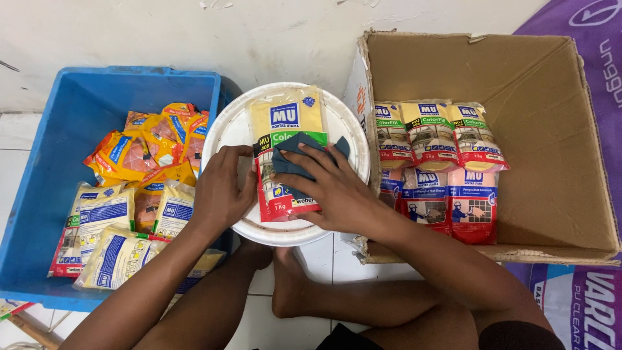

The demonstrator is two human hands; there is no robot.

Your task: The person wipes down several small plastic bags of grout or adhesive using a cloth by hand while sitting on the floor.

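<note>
A yellow, green and red powder packet lies on a round white bucket lid in front of me. My right hand presses a dark blue cloth flat onto the packet's middle. My left hand holds the packet's left edge and rests on the lid.
A blue plastic crate on the left holds several yellow, orange and white packets. An open cardboard box on the right contains several packets stacked at its left side. My bare feet rest on the white tiled floor below the lid.
</note>
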